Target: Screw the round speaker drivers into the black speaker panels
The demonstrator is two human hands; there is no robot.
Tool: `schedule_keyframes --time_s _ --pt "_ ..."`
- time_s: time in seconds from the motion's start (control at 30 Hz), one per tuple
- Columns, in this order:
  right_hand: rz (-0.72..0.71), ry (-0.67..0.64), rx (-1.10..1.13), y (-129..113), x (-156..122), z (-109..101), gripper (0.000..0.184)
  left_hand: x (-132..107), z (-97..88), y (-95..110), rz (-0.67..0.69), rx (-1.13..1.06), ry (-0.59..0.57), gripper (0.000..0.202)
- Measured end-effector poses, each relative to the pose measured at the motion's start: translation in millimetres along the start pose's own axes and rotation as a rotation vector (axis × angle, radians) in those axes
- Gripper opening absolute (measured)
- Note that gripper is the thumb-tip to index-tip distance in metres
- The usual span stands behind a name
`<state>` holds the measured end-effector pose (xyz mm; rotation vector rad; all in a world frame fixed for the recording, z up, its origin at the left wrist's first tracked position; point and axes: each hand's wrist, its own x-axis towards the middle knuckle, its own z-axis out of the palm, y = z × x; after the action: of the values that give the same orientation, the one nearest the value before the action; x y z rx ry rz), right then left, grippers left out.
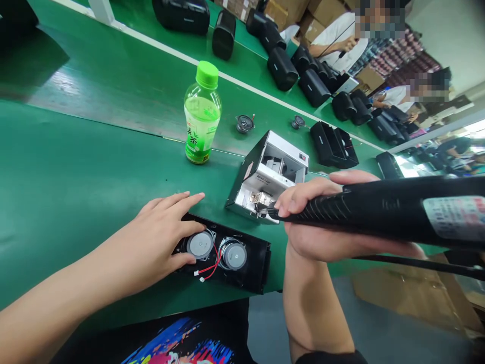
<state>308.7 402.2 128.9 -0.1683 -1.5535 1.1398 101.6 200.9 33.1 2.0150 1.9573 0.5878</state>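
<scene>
My left hand (162,237) lies with fingers spread over the left end of a black speaker housing (255,263), its thumb and index finger touching around the left speaker driver (200,245). A second driver (233,254) sits beside it, and red wires (215,267) with white plugs trail between the two. Wrapped in my right hand (314,217) is a black electric screwdriver (364,207), held nearly level. Its tip is at the front of a silver and black screw feeder (278,151); whether a screw is on the bit, I cannot make out.
A green-capped drink bottle (202,114) stands left of the feeder. Beyond are two loose speaker drivers (245,123) and an open black housing (334,145). Several finished-looking black speakers (282,68) line the far bench, where people in white shirts (343,38) work. A cardboard box (413,298) is at lower right.
</scene>
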Motion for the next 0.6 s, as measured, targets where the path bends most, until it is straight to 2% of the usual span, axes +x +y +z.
schedule_keyframes --time_s 0.2,0.37,0.43,0.53,0.6 --pt "0.147 0.130 -0.052 -9.9 -0.2 11.9 0.077 5.9 -4.0 -0.5 -0.005 -0.040 -0.063 0.046" --pt "0.269 0.072 0.063 -21.7 -10.3 -2.4 0.069 6.2 -3.7 0.7 -0.008 -0.040 -0.069 0.044" --pt "0.258 0.058 0.069 -33.9 -18.2 -8.3 0.066 6.0 -4.3 1.2 -0.004 -0.033 -0.072 0.044" --pt "0.220 0.109 0.067 -51.6 -26.2 -9.0 0.065 6.0 -5.5 1.0 0.004 -0.026 -0.082 0.043" --pt "0.244 0.018 -0.019 -57.4 -28.6 -3.8 0.053 6.3 -6.1 0.3 0.005 -0.029 -0.090 0.043"
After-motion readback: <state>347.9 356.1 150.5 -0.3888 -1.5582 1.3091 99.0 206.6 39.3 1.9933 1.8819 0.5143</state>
